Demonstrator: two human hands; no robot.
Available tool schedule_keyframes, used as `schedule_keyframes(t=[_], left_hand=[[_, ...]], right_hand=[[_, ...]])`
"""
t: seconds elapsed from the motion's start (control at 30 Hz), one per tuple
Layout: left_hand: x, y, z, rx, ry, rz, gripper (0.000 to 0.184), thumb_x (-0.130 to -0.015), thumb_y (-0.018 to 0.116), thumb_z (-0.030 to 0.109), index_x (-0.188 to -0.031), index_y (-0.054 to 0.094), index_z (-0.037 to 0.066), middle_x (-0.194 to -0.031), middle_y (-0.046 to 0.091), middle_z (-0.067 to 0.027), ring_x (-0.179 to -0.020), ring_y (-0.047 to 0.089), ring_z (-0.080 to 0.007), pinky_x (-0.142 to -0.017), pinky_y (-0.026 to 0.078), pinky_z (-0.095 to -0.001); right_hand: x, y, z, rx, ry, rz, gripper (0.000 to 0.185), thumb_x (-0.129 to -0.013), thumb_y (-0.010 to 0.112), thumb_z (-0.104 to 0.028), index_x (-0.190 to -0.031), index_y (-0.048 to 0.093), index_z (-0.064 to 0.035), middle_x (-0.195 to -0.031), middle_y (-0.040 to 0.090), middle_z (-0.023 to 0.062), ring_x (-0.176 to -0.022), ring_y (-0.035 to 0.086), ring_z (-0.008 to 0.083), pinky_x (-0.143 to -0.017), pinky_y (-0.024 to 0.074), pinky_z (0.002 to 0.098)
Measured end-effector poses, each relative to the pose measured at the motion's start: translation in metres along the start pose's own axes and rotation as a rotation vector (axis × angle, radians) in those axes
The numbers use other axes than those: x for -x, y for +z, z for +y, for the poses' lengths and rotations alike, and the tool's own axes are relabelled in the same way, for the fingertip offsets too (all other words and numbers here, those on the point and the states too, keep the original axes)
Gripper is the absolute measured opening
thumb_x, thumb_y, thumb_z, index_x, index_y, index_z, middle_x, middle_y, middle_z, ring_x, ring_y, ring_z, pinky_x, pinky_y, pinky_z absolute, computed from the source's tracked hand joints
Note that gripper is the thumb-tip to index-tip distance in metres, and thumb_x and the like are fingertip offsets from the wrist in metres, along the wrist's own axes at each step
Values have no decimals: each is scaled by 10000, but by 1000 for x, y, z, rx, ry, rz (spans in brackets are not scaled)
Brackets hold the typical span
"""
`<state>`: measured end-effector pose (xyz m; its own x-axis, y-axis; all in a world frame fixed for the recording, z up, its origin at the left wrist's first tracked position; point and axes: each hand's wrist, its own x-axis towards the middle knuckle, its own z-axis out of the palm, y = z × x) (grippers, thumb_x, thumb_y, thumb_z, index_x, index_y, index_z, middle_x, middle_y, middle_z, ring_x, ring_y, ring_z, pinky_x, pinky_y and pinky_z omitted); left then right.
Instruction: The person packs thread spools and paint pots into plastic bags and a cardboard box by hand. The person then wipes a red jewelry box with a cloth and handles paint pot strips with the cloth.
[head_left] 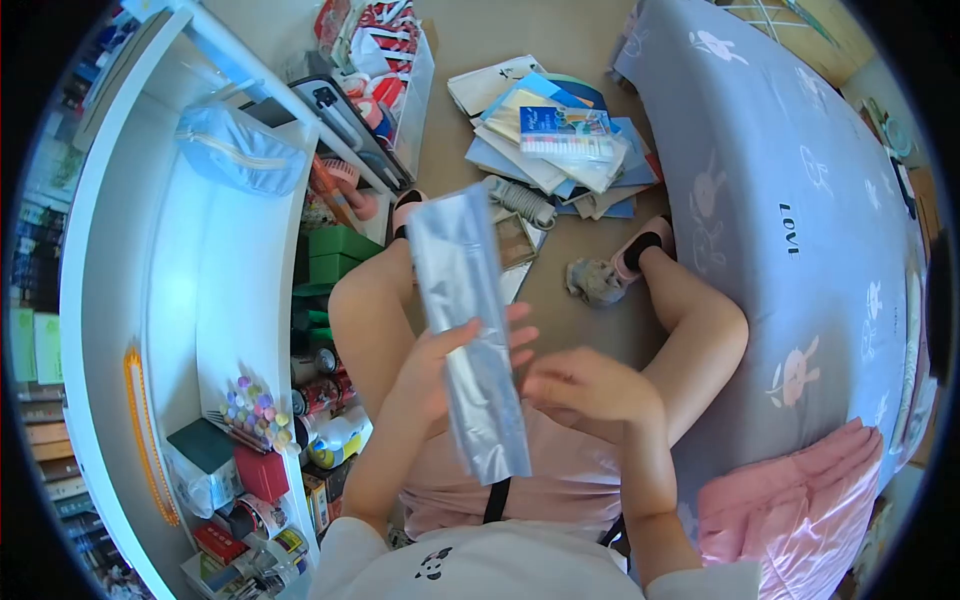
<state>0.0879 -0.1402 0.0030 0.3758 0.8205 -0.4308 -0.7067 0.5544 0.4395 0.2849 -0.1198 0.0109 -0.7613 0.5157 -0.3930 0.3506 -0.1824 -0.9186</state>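
A long, flat silvery plastic pouch [470, 300] stands tilted in front of my body. My left hand [440, 355] grips it around the middle, thumb across the front and fingertips showing past its right edge. Just right of the pouch is my right hand [595, 385], its fingers loosely bent and slightly blurred, with nothing visible in them. I cannot tell whether its fingertips touch the pouch. The lower end of the pouch hangs over my pink shorts [570, 465].
Papers and folders [545, 170] lie piled on the floor, a marker set [565, 135] on top. Nearby are a coiled grey cord [520, 202] and a crumpled grey cloth [595, 282]. A white shelf [235, 290] stands left, a bed [760, 250] right.
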Motion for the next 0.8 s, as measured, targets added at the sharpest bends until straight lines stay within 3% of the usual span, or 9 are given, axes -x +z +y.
schedule_keyframes(t=[0.03,0.1,0.17,0.23,0.37,0.47,0.57,0.67,0.8], left_hand=[[9,-2,4,63,33,31,504,-810,469,165,-1223,253,-26,-1210,379,-172,-1065,430,-319,-908,350,-465],[27,-10,11,132,145,97,485,-815,441,164,-1227,255,-10,-1216,373,-172,-1056,440,-311,-915,316,-512],[44,-18,20,234,210,128,472,-820,416,167,-1232,255,2,-1219,374,-167,-1054,445,-302,-908,303,-541],[54,-23,25,226,280,225,477,-815,398,183,-1232,254,4,-1219,370,-182,-1026,468,-304,-880,316,-568],[65,-29,27,312,315,351,490,-798,403,174,-1235,252,13,-1215,365,-207,-1003,483,-326,-846,328,-597],[69,-39,30,355,329,497,505,-789,395,176,-1244,239,22,-1206,364,-226,-999,482,-354,-816,330,-629],[62,-43,41,400,338,276,529,-813,334,193,-1295,143,87,-1246,318,-215,-1053,437,-373,-852,264,-654],[59,-52,48,371,375,196,530,-823,316,192,-1305,112,115,-1273,287,-196,-1078,415,-367,-882,223,-652],[58,-54,52,406,371,147,525,-828,302,195,-1308,101,125,-1286,276,-183,-1100,396,-360,-897,210,-644]], right_hand=[[-8,-8,11,119,-87,145,300,-830,454,-287,-802,562,-8,-674,556,45,-641,517,101,-560,408,241],[-38,-27,46,-202,82,407,318,-795,470,-322,-829,584,-27,-748,580,145,-659,550,241,-618,422,327],[-87,-50,110,224,303,746,334,-780,467,-315,-830,583,-6,-757,588,151,-692,571,245,-623,435,339],[-136,-60,192,318,411,737,284,-764,525,-315,-761,555,-33,-605,527,42,-548,498,123,-515,409,254],[-214,-22,334,-497,598,610,397,-680,648,-324,-900,517,-21,-677,520,51,-612,511,145,-500,422,326],[-250,3,336,-522,688,654,528,-637,693,-322,-997,456,-17,-741,522,67,-690,523,173,-573,443,318],[-292,40,336,-339,642,1258,551,-578,738,-269,-978,482,9,-867,542,102,-797,519,237,-706,415,314],[-303,30,306,-770,654,893,547,-581,733,-244,-987,477,19,-924,539,103,-829,512,219,-712,411,328],[-339,31,320,-855,557,972,360,-657,628,-151,-962,487,-22,-792,551,62,-721,512,189,-674,415,307]])
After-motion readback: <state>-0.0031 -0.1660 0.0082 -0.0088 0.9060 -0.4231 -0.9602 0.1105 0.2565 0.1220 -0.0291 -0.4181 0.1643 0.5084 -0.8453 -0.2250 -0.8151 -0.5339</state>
